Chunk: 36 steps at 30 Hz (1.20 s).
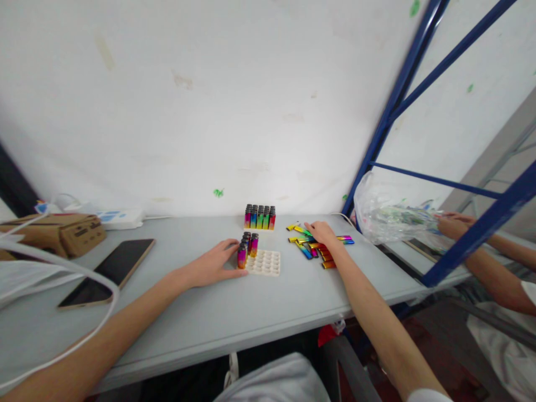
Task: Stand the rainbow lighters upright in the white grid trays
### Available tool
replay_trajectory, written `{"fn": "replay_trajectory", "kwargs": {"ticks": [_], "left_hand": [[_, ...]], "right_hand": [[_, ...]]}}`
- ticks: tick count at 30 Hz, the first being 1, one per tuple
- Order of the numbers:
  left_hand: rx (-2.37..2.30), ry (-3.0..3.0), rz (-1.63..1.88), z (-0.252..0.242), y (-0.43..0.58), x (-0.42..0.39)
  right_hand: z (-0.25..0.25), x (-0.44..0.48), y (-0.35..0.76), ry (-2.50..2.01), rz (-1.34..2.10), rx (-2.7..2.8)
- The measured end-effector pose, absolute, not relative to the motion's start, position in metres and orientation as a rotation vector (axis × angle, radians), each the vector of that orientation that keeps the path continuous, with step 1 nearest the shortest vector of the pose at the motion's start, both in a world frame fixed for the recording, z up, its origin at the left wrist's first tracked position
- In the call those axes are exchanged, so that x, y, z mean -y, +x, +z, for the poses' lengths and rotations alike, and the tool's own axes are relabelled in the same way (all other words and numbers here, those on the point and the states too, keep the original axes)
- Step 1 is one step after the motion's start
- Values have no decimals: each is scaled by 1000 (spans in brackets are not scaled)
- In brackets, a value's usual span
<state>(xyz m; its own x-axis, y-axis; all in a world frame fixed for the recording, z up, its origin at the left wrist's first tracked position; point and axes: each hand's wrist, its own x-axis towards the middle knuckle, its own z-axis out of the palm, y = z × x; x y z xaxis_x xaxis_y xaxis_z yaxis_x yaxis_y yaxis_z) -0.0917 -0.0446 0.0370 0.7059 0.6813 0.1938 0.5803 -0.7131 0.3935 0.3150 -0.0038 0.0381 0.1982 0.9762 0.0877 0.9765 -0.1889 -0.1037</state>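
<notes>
My left hand [213, 262] lies at the left side of a white tray [270, 267] with round holes. Its thumb reaches along the front corner and its other fingers are apart behind it. Several shiny lighters [242, 255] with black tops and pink-to-orange bodies stand upright in the tray's left part. To the right, my right hand [321, 233] is over a loose pile of rainbow-coloured lighters [329, 258] lying flat. Its fingers close around the end of a green-yellow lighter [300, 229], with the fingertips partly hidden.
Behind the tray stands a filled block of upright lighters [260, 218] near the wall. A dark phone or tablet [111, 272], a cardboard box [62, 234] and a white cable [113, 287] are left. A blue metal frame [372, 145], plastic bag [377, 215] and another person's hands [454, 226] are right.
</notes>
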Motion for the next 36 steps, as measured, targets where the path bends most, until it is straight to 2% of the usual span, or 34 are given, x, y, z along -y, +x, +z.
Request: {"fn": "replay_trajectory", "kwargs": {"ticks": [6, 17, 28, 36], "left_hand": [[-1003, 2600, 447, 39, -91, 46], [-1005, 2613, 469, 34, -93, 43], [-1001, 2615, 414, 41, -90, 47], [-1008, 2606, 406, 41, -91, 48]], "right_hand": [[43, 9, 320, -2178, -1, 2013], [35, -6, 326, -1910, -231, 1926], [35, -7, 326, -1678, -73, 1780], [40, -5, 315, -1563, -98, 1693]]}}
